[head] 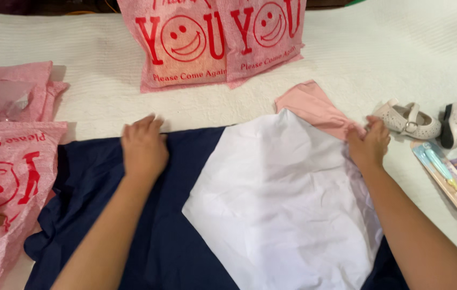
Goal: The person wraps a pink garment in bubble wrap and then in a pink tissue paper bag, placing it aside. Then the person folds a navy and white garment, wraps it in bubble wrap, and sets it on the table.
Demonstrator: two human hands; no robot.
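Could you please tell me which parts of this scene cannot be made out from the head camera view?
- Navy garment: its lower part is cut off by the bottom edge; its middle lies hidden under the white garment.
- Pink sleeve: its end is covered by the right hand.
- Left hand: its palm is pressed flat, unseen.
- Small white shoes: one runs past the right edge.

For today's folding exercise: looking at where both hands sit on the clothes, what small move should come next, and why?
Probably draw the right hand inward, folding the pink sleeve over the white shirt. That hand pinches the sleeve, which sticks out past the shirt's edge, while the left hand lies flat on the navy garment beneath, steadying the pile.
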